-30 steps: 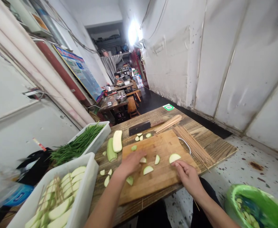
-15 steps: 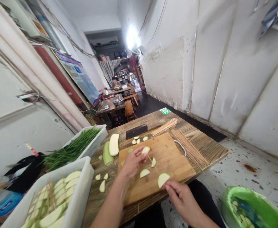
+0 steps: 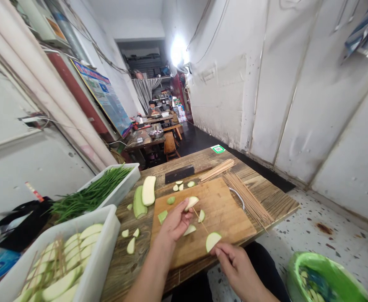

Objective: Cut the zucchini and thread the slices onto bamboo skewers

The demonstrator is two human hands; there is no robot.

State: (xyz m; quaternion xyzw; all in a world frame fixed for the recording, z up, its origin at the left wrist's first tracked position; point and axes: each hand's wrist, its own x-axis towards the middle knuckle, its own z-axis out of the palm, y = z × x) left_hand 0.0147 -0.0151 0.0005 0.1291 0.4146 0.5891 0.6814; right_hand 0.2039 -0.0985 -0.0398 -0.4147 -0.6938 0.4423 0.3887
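Note:
My left hand (image 3: 179, 219), above the wooden cutting board (image 3: 224, 209), pinches a half-round zucchini slice (image 3: 192, 203). A thin bamboo skewer (image 3: 204, 225) runs from that slice down to a second zucchini slice (image 3: 213, 241) near my right hand. The fingers of my right hand (image 3: 234, 260) are closed on the skewer's near end, just below this second slice. Whether the tip has entered the upper slice cannot be made out. Another zucchini slice (image 3: 201, 215) lies on the board, and one more (image 3: 189, 230) is partly behind my left hand.
Left of the board lie two zucchini pieces (image 3: 148, 191) and small offcuts. White bins hold skewered slices (image 3: 58, 260) and green stalks (image 3: 92, 191). Loose skewers (image 3: 250, 199) and a cleaver (image 3: 180, 174) lie beyond the board. A green tub (image 3: 328, 268) stands at lower right.
The view has shifted slightly. My hands are a little closer together, and the slice in my left hand has tilted flatter toward the skewer.

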